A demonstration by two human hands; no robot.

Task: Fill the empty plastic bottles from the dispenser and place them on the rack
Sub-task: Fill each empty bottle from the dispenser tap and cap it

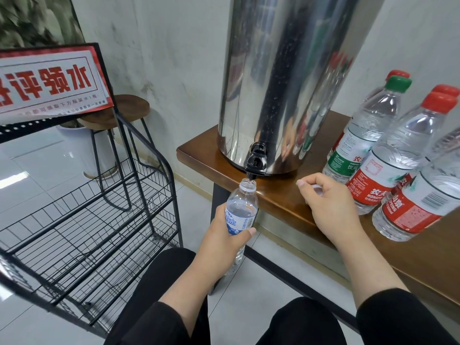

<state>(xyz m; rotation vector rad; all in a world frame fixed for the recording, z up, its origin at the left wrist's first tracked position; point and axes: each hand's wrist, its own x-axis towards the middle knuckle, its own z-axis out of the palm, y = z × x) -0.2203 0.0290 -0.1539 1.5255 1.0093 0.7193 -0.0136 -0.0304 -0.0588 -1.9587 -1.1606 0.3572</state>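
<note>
one open bottle point(241, 210) sits in my left hand point(224, 235), my fingers and thumb wrapped round its blue-and-white label. i hold it upright below the near-left edge of the worktop point(204, 150), its uncapped mouth right under the black tap point(256, 163) of the dispenser point(286, 83). the bottle is clear plastic; i cannot tell how much water is in it.

my right hand point(326, 202) rests over the near edge of the worktop, just right of the tap, fingers curled in with thumb and forefinger pinching a small white cap point(317, 189), mostly hidden by my fingers.

the dispenser is a tall shiny steel drum standing on the left end of the worktop, close to its front edge, the tap sticking out over that edge.

several capped bottles stand in a cluster along the right part of the worktop: one with a green cap point(397, 83) and green label, and red-capped bottles point(398, 158) with red labels beside and behind it, touching one another. they look clear and empty, though i cannot be sure.

the rack point(87, 207) is black wire, standing on the tiled floor to the left of the worktop, its baskets holding no bottles. a red-and-white sign point(49, 80) leans on its top. behind it stands a round wooden stool point(129, 108).
</note>
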